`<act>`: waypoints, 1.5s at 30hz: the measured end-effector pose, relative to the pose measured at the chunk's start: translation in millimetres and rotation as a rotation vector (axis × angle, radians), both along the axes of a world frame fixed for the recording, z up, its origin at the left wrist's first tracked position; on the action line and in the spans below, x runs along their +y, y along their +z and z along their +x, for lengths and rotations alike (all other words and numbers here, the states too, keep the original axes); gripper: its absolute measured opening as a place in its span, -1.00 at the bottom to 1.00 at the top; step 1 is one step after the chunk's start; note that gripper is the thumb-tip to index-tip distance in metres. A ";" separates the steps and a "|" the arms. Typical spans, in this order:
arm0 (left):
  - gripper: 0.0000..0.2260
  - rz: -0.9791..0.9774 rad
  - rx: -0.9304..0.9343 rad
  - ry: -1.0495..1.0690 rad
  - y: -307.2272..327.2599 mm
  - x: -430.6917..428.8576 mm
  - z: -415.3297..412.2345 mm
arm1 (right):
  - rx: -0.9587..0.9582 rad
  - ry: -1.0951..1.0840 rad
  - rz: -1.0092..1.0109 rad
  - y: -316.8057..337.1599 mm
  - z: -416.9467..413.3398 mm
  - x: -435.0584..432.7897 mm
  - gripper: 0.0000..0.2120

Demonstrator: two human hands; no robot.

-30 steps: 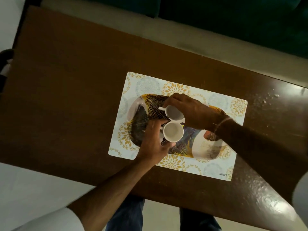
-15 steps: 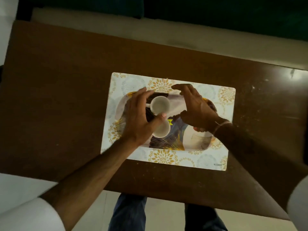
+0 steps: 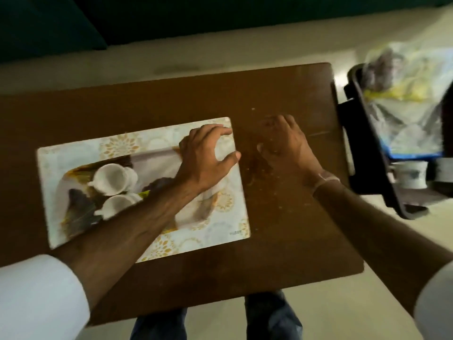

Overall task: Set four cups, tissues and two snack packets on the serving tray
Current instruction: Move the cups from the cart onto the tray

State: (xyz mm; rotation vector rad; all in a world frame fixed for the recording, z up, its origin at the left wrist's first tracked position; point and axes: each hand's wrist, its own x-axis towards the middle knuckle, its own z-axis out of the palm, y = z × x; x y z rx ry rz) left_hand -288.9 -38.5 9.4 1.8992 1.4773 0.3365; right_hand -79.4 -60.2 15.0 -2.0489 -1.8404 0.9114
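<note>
From the head camera I see two white ceramic cups [image 3: 115,190] side by side on the patterned oval serving tray [image 3: 157,165]. My left hand [image 3: 208,155] hovers above its right end, fingers spread, empty; my right hand [image 3: 284,143] over the brown wooden table [image 3: 282,217] holds nothing.

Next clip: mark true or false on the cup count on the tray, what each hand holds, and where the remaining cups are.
1. Two white cups stand on the tray. True.
2. The right hand grips a cup. False: it is empty, over the bare table.
3. The left hand holds nothing. True.
4. All four cups are on the tray. False: a patterned cup stands off the table, to the right.
</note>
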 end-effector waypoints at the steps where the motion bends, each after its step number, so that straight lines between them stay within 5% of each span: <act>1: -0.56 -0.011 -0.002 -0.031 -1.6 0.3 21.3 | -0.002 -0.037 0.012 2.2 21.3 -5.5 -0.55; 14: -0.71 -0.064 -0.114 -0.333 -10.6 -22.0 271.5 | -0.010 -0.371 0.115 16.8 233.8 -85.7 -0.64; 19: -0.68 -0.028 -0.154 -0.407 -8.6 -46.9 341.9 | 0.125 -0.453 0.230 18.6 274.4 -97.6 -0.72; 23: -0.59 0.056 -0.069 -0.476 -8.5 -64.2 379.3 | 0.052 -0.754 0.361 17.4 314.6 -111.0 -0.77; 26: -0.56 0.231 0.119 -0.546 -13.4 -73.9 396.4 | -0.213 -0.925 0.052 6.8 357.0 -127.1 -0.53; 30: -0.59 0.179 0.256 -0.546 -21.8 -81.6 405.8 | -0.188 -0.830 -0.303 -9.9 380.4 -140.0 -0.29; 38: -0.76 -0.140 -0.198 -0.442 -17.8 -90.1 393.0 | -0.014 -0.861 -0.171 -14.6 379.3 -140.0 -0.32; 45: -0.75 -0.160 -0.371 -0.290 5.1 -96.0 342.5 | 0.087 -0.820 0.023 19.3 332.1 -134.7 -0.19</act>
